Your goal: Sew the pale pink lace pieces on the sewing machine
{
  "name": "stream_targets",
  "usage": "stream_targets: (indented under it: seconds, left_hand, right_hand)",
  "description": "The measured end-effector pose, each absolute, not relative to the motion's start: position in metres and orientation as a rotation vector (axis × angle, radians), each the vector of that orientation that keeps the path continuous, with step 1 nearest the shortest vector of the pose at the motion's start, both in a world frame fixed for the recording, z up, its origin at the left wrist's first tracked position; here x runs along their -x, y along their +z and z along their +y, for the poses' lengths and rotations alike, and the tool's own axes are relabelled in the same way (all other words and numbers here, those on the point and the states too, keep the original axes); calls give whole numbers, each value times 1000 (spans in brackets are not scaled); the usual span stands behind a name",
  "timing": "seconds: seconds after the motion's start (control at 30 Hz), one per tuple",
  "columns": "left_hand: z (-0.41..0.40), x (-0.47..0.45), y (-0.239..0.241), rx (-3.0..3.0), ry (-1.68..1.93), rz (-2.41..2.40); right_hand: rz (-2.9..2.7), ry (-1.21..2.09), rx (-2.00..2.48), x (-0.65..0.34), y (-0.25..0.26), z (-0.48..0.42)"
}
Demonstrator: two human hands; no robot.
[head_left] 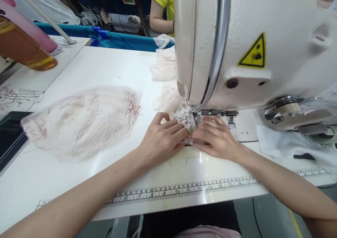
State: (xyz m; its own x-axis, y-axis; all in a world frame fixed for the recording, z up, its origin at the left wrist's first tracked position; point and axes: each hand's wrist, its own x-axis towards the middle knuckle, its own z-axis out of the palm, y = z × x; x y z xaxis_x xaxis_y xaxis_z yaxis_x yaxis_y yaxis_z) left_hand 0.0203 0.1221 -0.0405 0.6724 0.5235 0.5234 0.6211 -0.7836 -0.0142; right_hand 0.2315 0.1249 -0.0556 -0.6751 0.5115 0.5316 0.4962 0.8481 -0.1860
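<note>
- Two bare hands meet at one lace piece [181, 114], which lies on the machine bed just ahead of and between the fingertips, by the needle area.
- Left hand [165, 136]: fingers curled with little space inside, tips touching the lace's near edge; whether they pinch it or only press it down, I cannot tell.
- Right hand [216, 137]: fingers bent and partly spread, a small gap between thumb and forefinger, tips against the lace's right side; a firm hold cannot be made out.
- Just ahead of the right fingers is the metal presser mechanism [210, 113]; above them looms the sewing machine [252, 87], bearing a yellow warning sticker [253, 53].
- Beyond the left hand, more pale lace [163, 67] lies along the machine's left side.
- Well to the left of the grip, a blurred lace heap [86, 122] with reddish threads rests on the white table [131, 69].
- Nearer the body than both hands, a printed ruler scale [179, 191] crosses the tabletop.
- Right of the right hand lies white cloth [276, 143].
</note>
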Motion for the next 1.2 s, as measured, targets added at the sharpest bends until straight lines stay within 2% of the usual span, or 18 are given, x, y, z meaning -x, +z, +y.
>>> stream_targets:
  seconds: [0.33, 0.63, 1.2]
  left_hand:
    - [124, -16, -40, 2752, -591, -748]
    - [130, -8, -48, 2867, -397, -878]
    - [139, -4, -47, 2729, -508, -684]
  right_hand:
    - [-2366, -124, 494, -230, -50, 122]
    - [-2391, -94, 493, -228, -57, 123]
    - [-2343, -127, 508, -220, -60, 128]
